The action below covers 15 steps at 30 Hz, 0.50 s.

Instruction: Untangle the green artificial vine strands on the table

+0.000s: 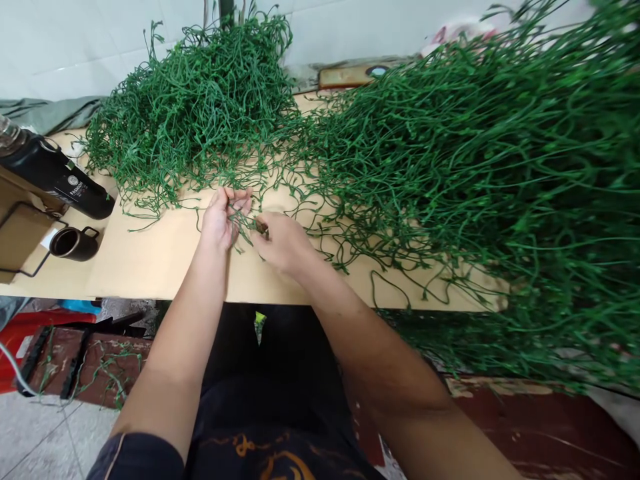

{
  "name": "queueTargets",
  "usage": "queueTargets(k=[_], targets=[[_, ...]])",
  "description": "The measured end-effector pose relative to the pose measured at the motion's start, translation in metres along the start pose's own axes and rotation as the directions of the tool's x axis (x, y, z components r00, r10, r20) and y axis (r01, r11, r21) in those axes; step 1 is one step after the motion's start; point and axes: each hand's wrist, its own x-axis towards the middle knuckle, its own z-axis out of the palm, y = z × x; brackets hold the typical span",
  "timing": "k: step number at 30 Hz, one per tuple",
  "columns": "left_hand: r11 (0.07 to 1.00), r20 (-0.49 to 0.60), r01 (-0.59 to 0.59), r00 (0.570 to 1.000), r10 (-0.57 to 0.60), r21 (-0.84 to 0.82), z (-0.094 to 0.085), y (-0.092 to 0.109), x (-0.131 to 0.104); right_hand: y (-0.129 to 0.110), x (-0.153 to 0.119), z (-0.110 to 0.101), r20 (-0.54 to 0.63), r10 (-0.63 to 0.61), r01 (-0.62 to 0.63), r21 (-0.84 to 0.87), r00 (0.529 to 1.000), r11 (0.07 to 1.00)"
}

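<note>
Thin green stems with small forked ends, like artificial plant stems, lie across the fingers of my left hand. That hand is palm up with its fingers curled around them. Close on its right, my right hand is closed, thumb against fingers, at the lower ends of the same stems. Its fingertips are partly hidden, so the exact grip is hard to see. Behind my hands rises a tangled pile of green stems. A larger heap of longer stems spreads over the right side, some hanging past the table edge.
The tan board-topped table has its front edge close to my body. At left are a black bottle lying tilted, a dark mug and a cardboard box. A brown bench with scraps stands below.
</note>
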Motion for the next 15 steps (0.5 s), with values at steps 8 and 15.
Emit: queueTargets(k=[8,15], targets=[[0.998,-0.054,-0.002,0.999,-0.002,-0.064,0.005,0.008,-0.004,0.0,-0.02,0.001,0.034,-0.075,0.076,-0.035,0.997,0.997],[0.982,-0.007,0.121,0.992,-0.123,-0.145,0.012,0.012,-0.011,-0.013,-0.044,0.007,0.082,-0.157,0.16,-0.031,0.984,0.987]])
